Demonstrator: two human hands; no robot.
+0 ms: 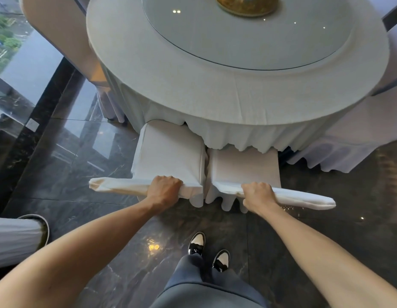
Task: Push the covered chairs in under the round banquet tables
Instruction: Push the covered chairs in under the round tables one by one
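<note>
Both forearms reach forward: left hand (164, 188) closed over left chair (168, 152) backrest top, right hand (258, 194) likewise on right chair (244, 165). Seats sit partly under round table (215, 90) skirt; remaining depth probably small, hard to judge.

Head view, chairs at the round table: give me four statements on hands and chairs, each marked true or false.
1. The left hand grips the top of the left chair. True.
2. The right hand hangs free. False: it grips the top of the right chair.
3. The two chairs stand side by side at the round table. True.
4. Both seats are hidden fully under the tablecloth. False: most of each seat shows.
</note>
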